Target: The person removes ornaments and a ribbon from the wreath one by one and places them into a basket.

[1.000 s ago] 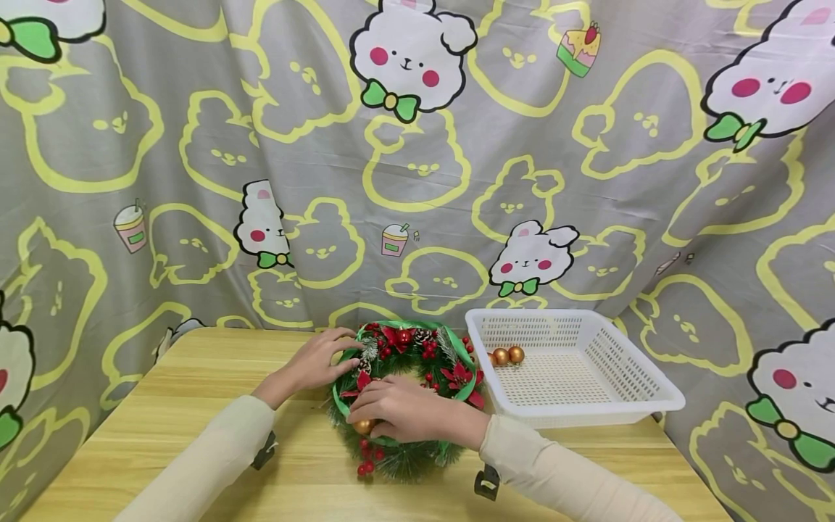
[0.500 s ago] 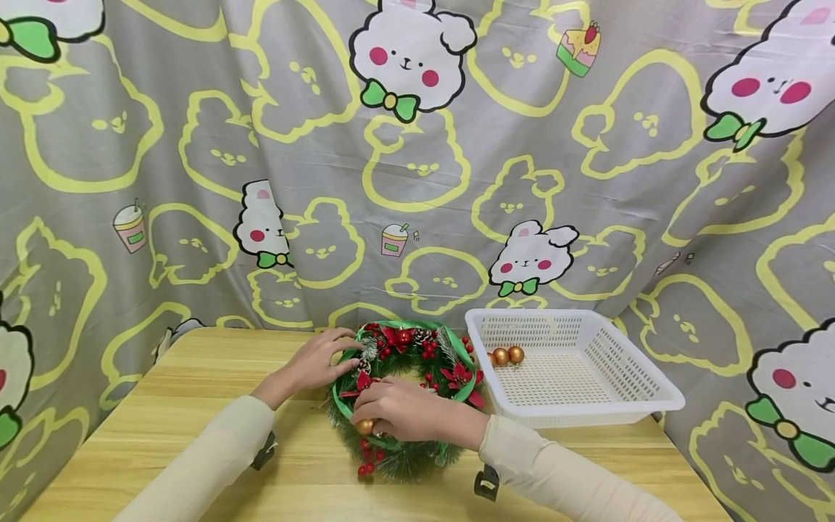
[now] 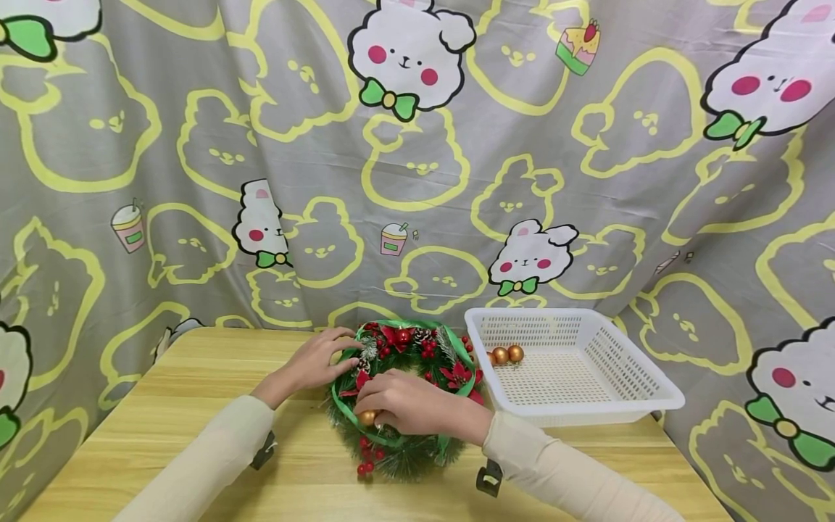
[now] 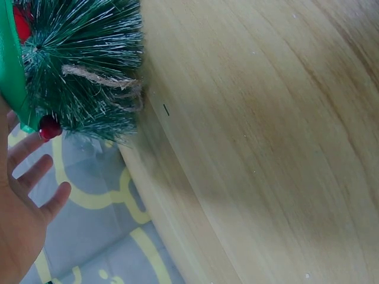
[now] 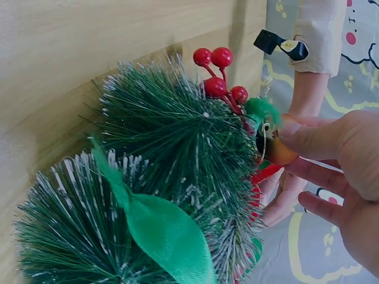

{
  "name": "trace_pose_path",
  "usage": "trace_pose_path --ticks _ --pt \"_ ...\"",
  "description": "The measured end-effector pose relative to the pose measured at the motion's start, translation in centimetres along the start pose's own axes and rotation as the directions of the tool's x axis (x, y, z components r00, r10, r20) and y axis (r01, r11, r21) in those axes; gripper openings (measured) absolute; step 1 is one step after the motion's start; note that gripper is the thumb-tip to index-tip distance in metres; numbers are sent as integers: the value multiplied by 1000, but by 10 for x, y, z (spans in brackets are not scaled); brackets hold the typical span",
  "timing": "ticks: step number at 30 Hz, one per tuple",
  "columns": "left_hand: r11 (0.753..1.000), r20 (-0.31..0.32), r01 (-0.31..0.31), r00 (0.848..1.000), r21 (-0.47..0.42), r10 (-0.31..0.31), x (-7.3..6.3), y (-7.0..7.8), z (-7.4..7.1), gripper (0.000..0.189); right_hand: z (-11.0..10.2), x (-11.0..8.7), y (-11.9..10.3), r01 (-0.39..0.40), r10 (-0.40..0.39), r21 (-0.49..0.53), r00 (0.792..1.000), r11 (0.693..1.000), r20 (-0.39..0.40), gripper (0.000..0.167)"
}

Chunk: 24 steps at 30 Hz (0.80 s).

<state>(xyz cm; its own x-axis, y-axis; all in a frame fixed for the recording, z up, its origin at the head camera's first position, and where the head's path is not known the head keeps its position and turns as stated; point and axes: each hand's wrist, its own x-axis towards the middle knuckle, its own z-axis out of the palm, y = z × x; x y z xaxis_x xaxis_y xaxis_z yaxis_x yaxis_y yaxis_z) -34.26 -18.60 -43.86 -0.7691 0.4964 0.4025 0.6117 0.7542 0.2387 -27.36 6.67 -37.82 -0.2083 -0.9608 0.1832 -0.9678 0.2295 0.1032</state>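
A green pine wreath (image 3: 404, 464) lies on the table, trimmed with red flowers, red berries (image 5: 215, 87), pinecones and green ribbon (image 5: 172, 236). My right hand (image 3: 411, 403) pinches a gold Christmas bauble (image 5: 280, 151) between thumb and fingers, over the wreath's near-left part. A thin loop of string (image 5: 265, 135) hangs at the bauble's top. On the wreath's left side, my left hand (image 3: 317, 360) rests with its fingers spread and fairly straight. Seen from the left wrist, its fingers (image 4: 37, 173) lie beside the ribbon and a dark red berry (image 4: 50, 127).
To the right of the wreath stands a white plastic basket (image 3: 652, 395) holding several gold baubles (image 3: 515, 354) in its left end. The wooden table (image 3: 196, 406) ends at a grey patterned curtain (image 3: 430, 174) behind.
My right hand, still pinching the bauble, has shifted slightly away from me and to the right. My left hand stays in place on the wreath.
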Motion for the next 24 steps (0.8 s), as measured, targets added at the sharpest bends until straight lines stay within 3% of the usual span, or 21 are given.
trace_pose_path --ticks 24 --pt "1000 2 1 1000 7 -1 1 -1 1 31 -12 -1 13 -4 2 -16 990 1000 -138 22"
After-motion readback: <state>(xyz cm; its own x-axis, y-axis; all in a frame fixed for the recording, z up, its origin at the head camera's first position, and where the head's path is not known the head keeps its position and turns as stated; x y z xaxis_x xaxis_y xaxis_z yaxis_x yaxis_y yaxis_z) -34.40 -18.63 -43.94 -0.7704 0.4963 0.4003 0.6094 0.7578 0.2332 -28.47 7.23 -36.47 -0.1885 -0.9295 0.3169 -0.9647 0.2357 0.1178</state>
